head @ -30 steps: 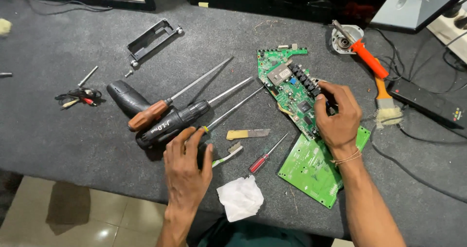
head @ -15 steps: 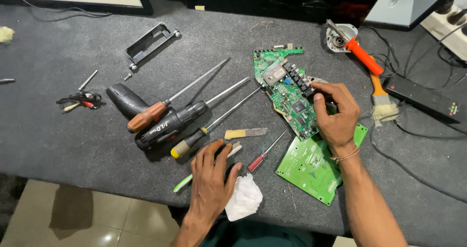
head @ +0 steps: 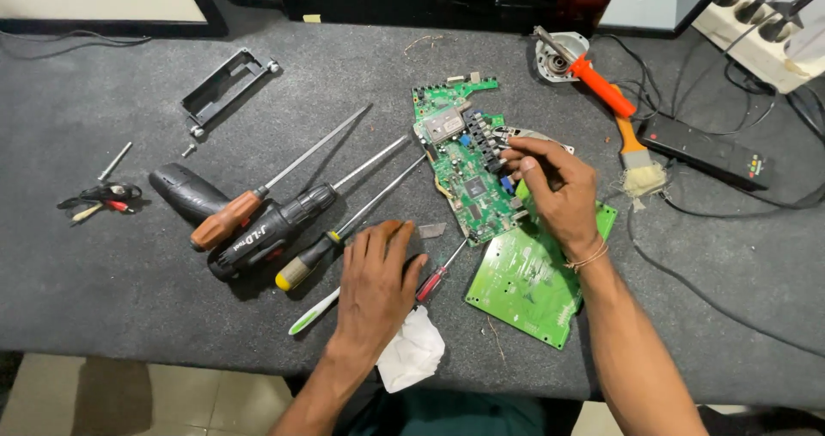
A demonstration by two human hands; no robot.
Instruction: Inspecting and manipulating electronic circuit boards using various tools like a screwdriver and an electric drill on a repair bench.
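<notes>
Even, fairly bright overhead light, soft short shadows, sharp focus throughout.

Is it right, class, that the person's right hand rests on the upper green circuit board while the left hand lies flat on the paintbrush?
Not quite. In the head view the left hand lies among the screwdrivers, not the paintbrush. The right hand does rest on the upper circuit board.

I'm seeing a dark grey table [head: 103, 256] carrying screwdrivers [head: 275, 187], a cordless driver [head: 258, 234], green circuit boards [head: 524, 286], a brush [head: 640, 165] and a white tissue [head: 412, 354].
</notes>
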